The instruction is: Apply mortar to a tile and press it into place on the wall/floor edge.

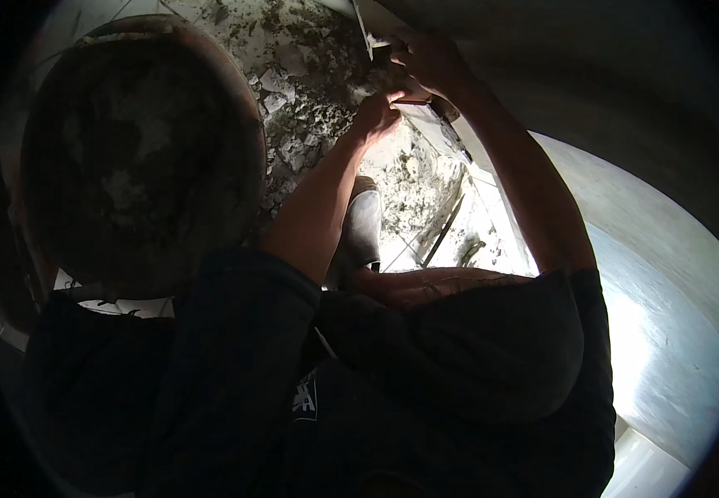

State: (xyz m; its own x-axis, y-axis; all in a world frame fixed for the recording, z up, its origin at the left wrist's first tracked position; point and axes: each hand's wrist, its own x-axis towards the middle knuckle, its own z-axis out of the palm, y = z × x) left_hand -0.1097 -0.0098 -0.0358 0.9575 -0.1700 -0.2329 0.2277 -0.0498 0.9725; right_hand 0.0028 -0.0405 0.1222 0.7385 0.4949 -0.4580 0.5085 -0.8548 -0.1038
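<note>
Near the top centre, my left hand [378,116] has curled fingers at the end of a narrow reddish-edged strip [413,104], on a pale tile edge [434,129]. Just above it to the right, my right hand [430,65] reaches in with bent fingers beside a jagged white piece [369,25] and a dark gap. What either hand grips is too small and shadowed to make out. Grey mortar rubble and broken chips [285,104] lie left of my hands, and a white, debris-spattered floor [413,174] shows below them.
A large, dirty round tub [250,124] stands at the left. My shoe [363,224] is on the tiles between my arms. A dark stick [442,228] lies on the floor. A curved pale surface [658,249] runs along the right, shadowed at the top.
</note>
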